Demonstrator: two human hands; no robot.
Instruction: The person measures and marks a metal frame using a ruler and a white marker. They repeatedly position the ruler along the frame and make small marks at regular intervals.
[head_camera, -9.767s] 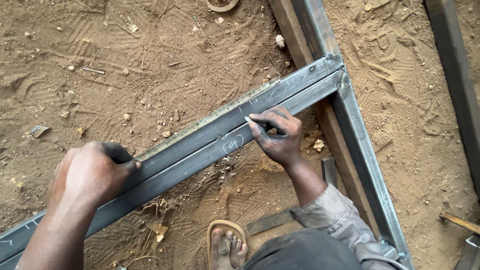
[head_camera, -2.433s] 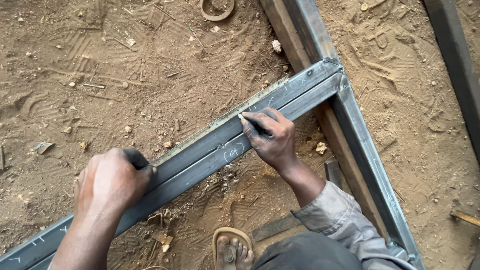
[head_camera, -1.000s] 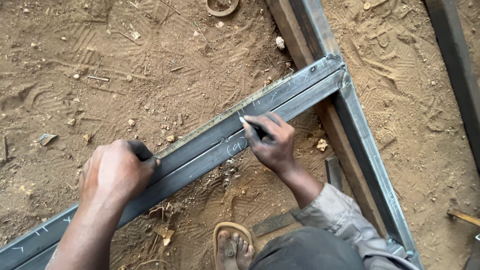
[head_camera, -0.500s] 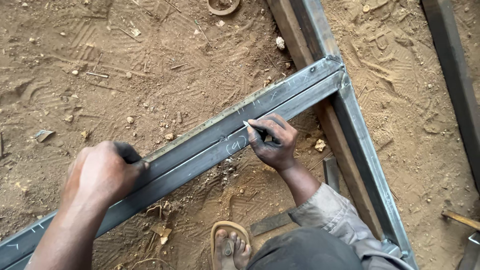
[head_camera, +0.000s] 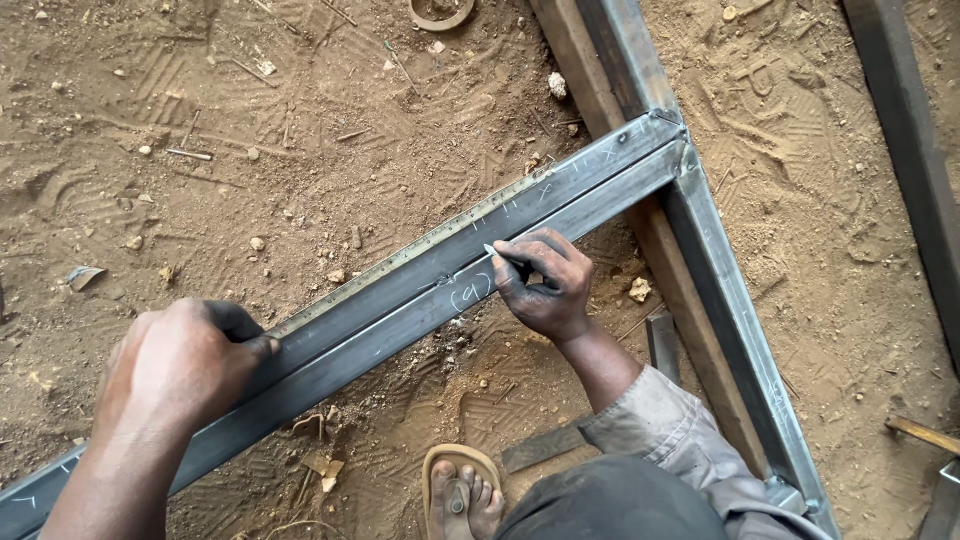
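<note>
A long grey steel bar (head_camera: 400, 310) lies slanted on sandy ground and meets a second bar (head_camera: 730, 300) at a corner on the upper right. A yellowish tape measure blade (head_camera: 430, 245) runs along its upper edge. My left hand (head_camera: 180, 365) is at the lower left, closed on the dark tape measure case and pressing it against the bar. My right hand (head_camera: 545, 285) rests on the middle of the bar. It grips a white-tipped marker (head_camera: 497, 252) whose tip touches the steel just above a chalk mark (head_camera: 470, 292). Smaller chalk ticks show further up the bar.
My sandalled foot (head_camera: 462, 495) stands just below the bar, beside my grey sleeve (head_camera: 680, 440). A wooden plank (head_camera: 570, 50) lies under the corner. Another dark bar (head_camera: 900, 130) crosses the right edge. A metal ring (head_camera: 440, 15), stones and scraps litter the sand.
Over the last second my left hand has slid a little down-left along the bar with the tape case. My right hand has barely shifted, with the marker tip still on the steel.
</note>
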